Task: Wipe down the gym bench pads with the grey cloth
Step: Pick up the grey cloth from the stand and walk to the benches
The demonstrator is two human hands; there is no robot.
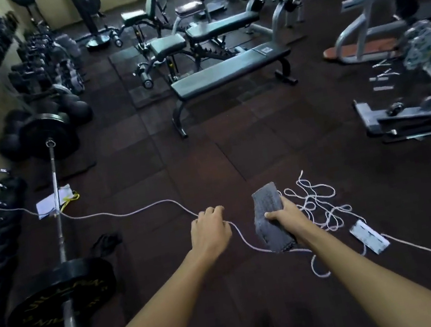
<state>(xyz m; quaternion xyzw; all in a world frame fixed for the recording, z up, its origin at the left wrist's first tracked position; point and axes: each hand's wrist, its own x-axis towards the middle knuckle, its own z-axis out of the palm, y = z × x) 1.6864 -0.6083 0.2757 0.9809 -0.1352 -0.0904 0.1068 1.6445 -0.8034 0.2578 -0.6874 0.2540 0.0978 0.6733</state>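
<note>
Blur covers the dumbbell rack (26, 61) far to the left of my hands, so I cannot read single weights there. My right hand (284, 220) is closed around the grey cloth (271, 219), which is folded, rough in texture, and sticks out above and below the fist. My left hand (210, 232) hangs loosely curled and holds nothing. The flat bench (229, 71) with its black pad stands well ahead of both hands.

Dim, low-contrast interior; dark rubber tile floor (234, 145) swallowing shadow detail. Motion blur smearing the black dumbbell rack (41, 64) at left. Wide-angle distortion bending edges; weak glare showing top right.
</note>
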